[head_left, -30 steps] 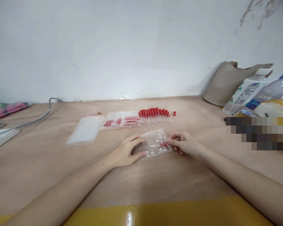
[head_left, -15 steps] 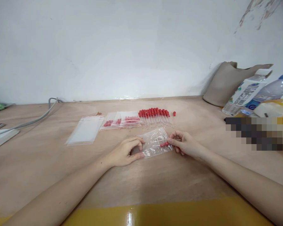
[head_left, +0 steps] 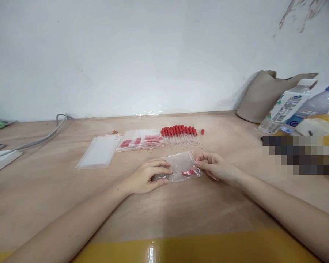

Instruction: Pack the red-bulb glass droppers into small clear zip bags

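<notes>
A clear zip-lock bag (head_left: 177,164) lies on the table between my hands, with red dropper bulbs (head_left: 188,172) showing inside near its right end. My left hand (head_left: 149,176) rests on the bag's left end, thumb and fingers spread apart. At the red-lined mouth of the bag, my right hand (head_left: 212,166) pinches the edge between thumb and index finger. Behind the bag is a row of red-topped droppers (head_left: 179,135) with thin clear stems. One single dropper (head_left: 203,132) lies just right of that row.
Filled bags (head_left: 142,140) with red bulbs overlap left of the droppers. A stack of flat bags (head_left: 98,151) lies farther left, near a grey cable (head_left: 50,135). Bottles (head_left: 286,106) and a grey-brown container (head_left: 256,96) stand at the back right. Yellow tape (head_left: 164,248) runs along the front edge.
The red bulbs inside the bag have shifted slightly left and show more fully. My left fingers have stretched a little farther over the bag. My right hand stays at the bag's mouth.
</notes>
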`<state>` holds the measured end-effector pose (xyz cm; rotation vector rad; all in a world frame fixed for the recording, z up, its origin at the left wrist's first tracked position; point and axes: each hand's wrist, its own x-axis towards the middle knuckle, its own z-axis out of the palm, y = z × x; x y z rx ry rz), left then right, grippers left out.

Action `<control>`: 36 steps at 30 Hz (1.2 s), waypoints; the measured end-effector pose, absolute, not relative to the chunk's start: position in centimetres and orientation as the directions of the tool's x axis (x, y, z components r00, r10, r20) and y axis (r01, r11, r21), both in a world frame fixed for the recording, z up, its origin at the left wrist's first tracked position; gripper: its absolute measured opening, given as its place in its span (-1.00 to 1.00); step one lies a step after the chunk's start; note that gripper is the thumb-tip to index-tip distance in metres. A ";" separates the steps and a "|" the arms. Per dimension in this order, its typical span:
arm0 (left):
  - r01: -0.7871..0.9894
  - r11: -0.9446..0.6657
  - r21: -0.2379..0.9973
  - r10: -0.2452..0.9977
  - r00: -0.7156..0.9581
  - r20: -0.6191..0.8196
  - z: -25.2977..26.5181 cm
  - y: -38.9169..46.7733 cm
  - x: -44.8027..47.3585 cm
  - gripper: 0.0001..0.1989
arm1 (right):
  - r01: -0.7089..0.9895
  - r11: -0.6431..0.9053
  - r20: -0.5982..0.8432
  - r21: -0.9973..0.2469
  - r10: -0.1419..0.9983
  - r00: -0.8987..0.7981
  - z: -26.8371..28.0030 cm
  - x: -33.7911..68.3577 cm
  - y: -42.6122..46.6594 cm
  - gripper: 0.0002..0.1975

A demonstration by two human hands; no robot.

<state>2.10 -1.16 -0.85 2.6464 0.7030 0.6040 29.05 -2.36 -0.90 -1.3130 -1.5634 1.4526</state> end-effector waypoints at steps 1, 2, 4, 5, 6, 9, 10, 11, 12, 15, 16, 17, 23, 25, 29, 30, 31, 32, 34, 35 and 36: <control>0.389 -0.820 0.420 0.532 0.789 0.308 -0.9 -1.1 2.1 -0.71 | 0.259 -0.110 -0.194 -0.960 0.926 -0.323 -0.8 29.1 -2.4 -0.67; 0.390 -0.818 0.423 0.534 0.789 0.304 -1.0 -1.1 2.1 -0.72 | 0.272 -0.114 -0.204 -0.956 0.922 -0.329 -0.7 29.2 -2.3 -0.67; 0.394 -0.813 0.429 0.538 0.790 0.294 -1.0 -1.0 2.0 -0.74 | 0.301 -0.106 -0.193 -0.948 0.941 -0.276 -0.6 29.6 -1.8 -0.69; 0.396 -0.810 0.433 0.541 0.790 0.289 -1.0 -1.0 2.0 -0.74 | 0.328 -0.088 -0.163 -0.940 0.964 -0.208 -0.7 29.9 -1.4 -0.71; 0.399 -0.806 0.438 0.544 0.792 0.279 -1.0 -1.0 1.9 -0.75 | 0.371 -0.061 -0.112 -0.927 0.987 -0.115 -0.7 30.3 -0.7 -0.73; 0.417 -0.790 0.449 0.555 0.798 0.234 -0.8 -0.9 1.8 -0.75 | 0.586 0.005 0.128 -0.810 0.977 0.168 -1.1 31.9 2.2 -0.82; 0.425 -0.785 0.451 0.559 0.800 0.219 -0.8 -0.8 1.7 -0.75 | 0.660 -0.013 0.178 -0.751 0.959 0.222 -1.2 32.4 3.5 -0.85; 0.434 -0.780 0.452 0.564 0.800 0.204 -0.8 -0.8 1.7 -0.74 | 0.722 -0.041 0.202 -0.691 0.947 0.248 -1.2 32.9 4.7 -0.85; 0.441 -0.775 0.452 0.567 0.801 0.192 -0.8 -0.8 1.6 -0.74 | 0.760 -0.074 0.218 -0.646 0.936 0.276 -1.3 33.3 5.9 -0.82; 0.451 -0.773 0.447 0.574 0.797 0.188 -0.9 -0.8 1.6 -0.73 | 0.806 -0.187 0.163 -0.561 0.930 0.330 -1.3 33.5 9.2 -0.65; 0.450 -0.776 0.442 0.573 0.795 0.198 -0.9 -0.8 1.6 -0.72 | 0.814 -0.224 0.132 -0.537 0.930 0.343 -1.2 33.4 10.0 -0.61; 0.447 -0.782 0.434 0.571 0.794 0.210 -0.9 -0.8 1.7 -0.71 | 0.818 -0.253 0.104 -0.517 0.930 0.353 -1.1 33.1 10.7 -0.60; 0.455 -0.805 0.381 0.556 0.802 0.217 -0.6 -1.0 1.9 -0.64 | 0.782 -0.305 0.030 -0.544 0.924 0.381 0.3 32.7 11.3 -0.55; 0.459 -0.808 0.368 0.555 0.803 0.216 -0.5 -1.0 1.9 -0.63 | 0.747 -0.257 0.057 -0.613 0.929 0.365 0.4 32.9 9.8 -0.47; 0.465 -0.810 0.357 0.555 0.804 0.212 -0.6 -1.1 1.9 -0.62 | 0.386 0.024 0.170 -0.922 0.922 0.348 -0.4 32.4 4.9 -0.36; 0.466 -0.811 0.354 0.555 0.804 0.213 -0.6 -1.1 1.9 -0.62 | 0.271 0.062 0.158 -0.961 0.923 0.350 -0.7 32.0 3.7 -0.36; 0.467 -0.812 0.350 0.554 0.804 0.214 -0.6 -1.1 2.0 -0.62 | 0.175 0.071 0.129 -0.982 0.930 0.345 -0.9 31.5 2.5 -0.37; 0.469 -0.813 0.346 0.555 0.804 0.216 -0.6 -1.2 2.0 -0.61 | 0.092 0.064 0.092 -0.994 0.935 0.343 -1.1 31.0 1.6 -0.39; 0.472 -0.814 0.337 0.555 0.803 0.217 -0.5 -1.2 2.1 -0.61 | -0.022 0.034 0.024 -0.999 0.942 0.333 -1.3 30.0 0.3 -0.46; 0.474 -0.815 0.333 0.555 0.803 0.216 -0.4 -1.2 2.1 -0.60 | -0.061 0.021 0.000 -0.998 0.945 0.328 -1.3 29.6 -0.1 -0.50; 0.476 -0.815 0.331 0.556 0.803 0.214 -0.4 -1.2 2.1 -0.60 | -0.091 0.012 -0.018 -0.996 0.947 0.321 -1.3 29.2 -0.4 -0.54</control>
